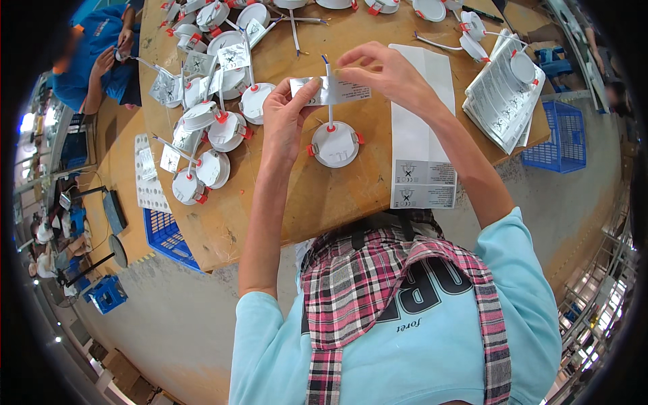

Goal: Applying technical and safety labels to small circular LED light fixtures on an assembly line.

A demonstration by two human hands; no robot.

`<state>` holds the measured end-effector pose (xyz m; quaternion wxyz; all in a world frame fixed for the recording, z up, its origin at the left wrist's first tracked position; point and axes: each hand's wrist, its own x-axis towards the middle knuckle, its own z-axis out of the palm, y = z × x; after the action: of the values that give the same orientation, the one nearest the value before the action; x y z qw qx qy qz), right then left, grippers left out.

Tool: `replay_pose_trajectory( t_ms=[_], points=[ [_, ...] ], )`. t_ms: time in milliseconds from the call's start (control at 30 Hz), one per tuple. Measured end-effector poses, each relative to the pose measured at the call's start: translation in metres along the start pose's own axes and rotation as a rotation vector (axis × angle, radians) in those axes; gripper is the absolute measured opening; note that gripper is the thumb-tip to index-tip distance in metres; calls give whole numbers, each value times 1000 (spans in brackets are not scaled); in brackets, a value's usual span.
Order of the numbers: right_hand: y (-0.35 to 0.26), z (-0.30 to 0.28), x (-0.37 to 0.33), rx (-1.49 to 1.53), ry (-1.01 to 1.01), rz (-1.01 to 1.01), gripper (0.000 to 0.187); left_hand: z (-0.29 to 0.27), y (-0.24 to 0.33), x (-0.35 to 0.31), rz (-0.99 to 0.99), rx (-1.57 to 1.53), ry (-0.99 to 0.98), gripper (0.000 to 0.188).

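A round white recessed downlight (336, 152) with red-tipped clips lies on the table in front of me, its white cable (331, 115) pointing away. Across that cable runs a silver-grey printed label (352, 92), sticking out on both sides of it. My left hand (287, 115) pinches the label's left part, thumb on top. Just above the label's right part is my right hand (388, 73), fingers curved and apart, with nothing visible between them. Right of the lamp lies a white backing sheet (422, 135), two printed labels on its near end.
Several labelled downlights (226, 131) crowd the table's left and far sides. At the right stands a stack of label sheets (496, 94) with a lamp on top. Blue crates (555, 138) flank the table. A co-worker in blue (98, 50) handles a cable at far left.
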<state>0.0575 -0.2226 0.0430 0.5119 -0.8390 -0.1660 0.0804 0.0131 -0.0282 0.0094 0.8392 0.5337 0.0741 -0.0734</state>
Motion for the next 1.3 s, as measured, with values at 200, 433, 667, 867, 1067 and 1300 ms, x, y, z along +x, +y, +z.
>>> replay_pose_trajectory(
  t_ms=[200, 433, 667, 867, 1067, 1300],
  points=[
    [-1, 15, 13, 176, -185, 98, 36, 2, 1, -6, -24, 52, 6, 27],
    [8, 15, 9, 256, -65, 110, 34, 18, -24, -56, 197, 612, 107, 65],
    [14, 21, 3, 120, 100, 147, 35, 24, -30, -67, 256, 827, 90, 69],
    [17, 27, 2, 152, 151, 215, 37, 25, -40, -70, 295, 871, 129, 72],
    [23, 15, 8, 110, 134, 199, 37, 27, -45, -72, 350, 912, 156, 72],
    [19, -7, 5, -366, 511, -307, 35, 30, -47, -70, 276, 798, 187, 85]
  ],
)
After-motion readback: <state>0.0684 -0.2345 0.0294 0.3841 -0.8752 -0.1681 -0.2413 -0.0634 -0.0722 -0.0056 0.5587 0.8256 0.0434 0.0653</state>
